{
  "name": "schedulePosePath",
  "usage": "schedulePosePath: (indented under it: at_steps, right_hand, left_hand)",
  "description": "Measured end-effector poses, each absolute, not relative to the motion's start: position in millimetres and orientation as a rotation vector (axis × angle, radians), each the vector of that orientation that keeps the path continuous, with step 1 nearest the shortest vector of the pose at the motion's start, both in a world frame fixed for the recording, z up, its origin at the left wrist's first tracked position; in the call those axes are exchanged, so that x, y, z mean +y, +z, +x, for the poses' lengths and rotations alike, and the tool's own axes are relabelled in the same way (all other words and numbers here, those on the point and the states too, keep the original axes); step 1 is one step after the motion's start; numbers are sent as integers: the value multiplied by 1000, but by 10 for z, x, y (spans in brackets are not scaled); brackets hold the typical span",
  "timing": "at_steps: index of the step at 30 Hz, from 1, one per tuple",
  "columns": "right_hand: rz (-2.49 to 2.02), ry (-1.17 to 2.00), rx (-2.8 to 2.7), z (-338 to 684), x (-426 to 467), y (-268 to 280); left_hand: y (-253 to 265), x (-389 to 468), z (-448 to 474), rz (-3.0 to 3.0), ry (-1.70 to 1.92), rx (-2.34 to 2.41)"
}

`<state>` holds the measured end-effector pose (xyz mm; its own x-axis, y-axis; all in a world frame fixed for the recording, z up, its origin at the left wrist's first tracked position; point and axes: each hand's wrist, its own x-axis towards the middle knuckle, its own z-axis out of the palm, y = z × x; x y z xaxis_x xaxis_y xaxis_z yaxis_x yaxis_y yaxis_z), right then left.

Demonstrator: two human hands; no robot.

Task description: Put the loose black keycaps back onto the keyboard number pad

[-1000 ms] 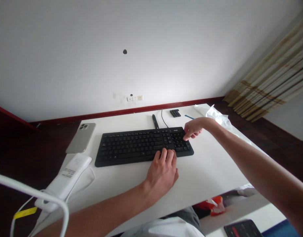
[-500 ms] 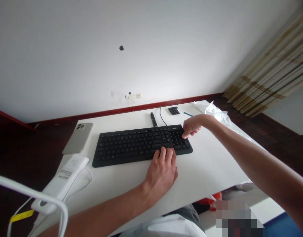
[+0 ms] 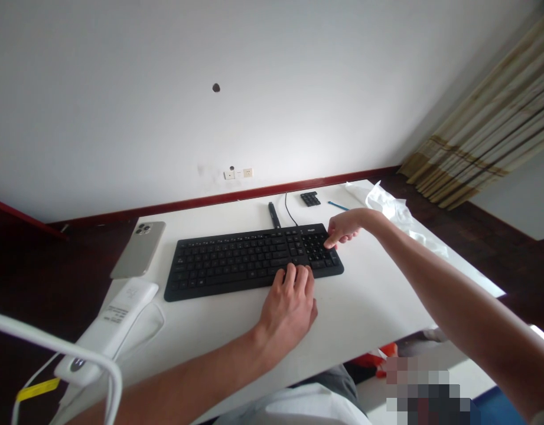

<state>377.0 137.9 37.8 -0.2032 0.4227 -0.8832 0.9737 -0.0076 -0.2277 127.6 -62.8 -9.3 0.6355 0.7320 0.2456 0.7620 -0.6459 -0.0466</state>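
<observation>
A black keyboard (image 3: 254,260) is laid across the middle of the white worktop (image 3: 373,307), and both hands are set on its right end. The left hand (image 3: 289,304) is rested palm down at the near edge, its fingers (image 3: 290,274) pressed together and laid on the lowest keys. The right hand (image 3: 345,227) is reached in from the right with the arm stretched out, its fingers curled and a fingertip put down on the number pad; nothing is gripped. A phone (image 3: 137,249) is seen face down at the left, a white device (image 3: 107,330) nearer, a small keypad (image 3: 310,198) and crumpled plastic (image 3: 389,206) toward the far edge. A white wall and striped curtain are seen behind.
</observation>
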Motion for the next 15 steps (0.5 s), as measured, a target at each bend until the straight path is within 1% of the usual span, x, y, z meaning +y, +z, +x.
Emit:
schedulePosePath:
  at_steps: [4,15]
  right_hand:
    - [1435,-1142,1731,3795,1436,334]
    - [1408,-1318,1891,3937,1332,257]
  left_hand:
    - [-78,-621,1266,-2713,-306,-1229]
    - [-71,-635,1294,-2669,-283,-1290]
